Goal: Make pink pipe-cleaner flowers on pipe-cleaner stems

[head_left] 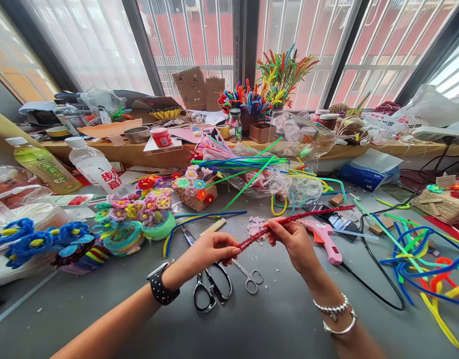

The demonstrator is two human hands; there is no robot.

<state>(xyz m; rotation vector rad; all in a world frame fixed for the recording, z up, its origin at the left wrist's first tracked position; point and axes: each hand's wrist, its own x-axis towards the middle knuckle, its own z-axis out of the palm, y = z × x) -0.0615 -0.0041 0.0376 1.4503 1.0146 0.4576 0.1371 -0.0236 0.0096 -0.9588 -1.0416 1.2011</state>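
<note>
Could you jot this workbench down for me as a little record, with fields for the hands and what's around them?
Left hand: pinches one end of the dark red fuzzy craft stem
Right hand: grips it farther along; the other end sticks out beyond
Stem count: one folded or several, cannot tell
Scissors: large pair and small pair, lying on the grey table
Glue tool: pink glue gun, beside the right hand
Far left: blue fuzzy flowers
Far right: loose coloured stems
</note>
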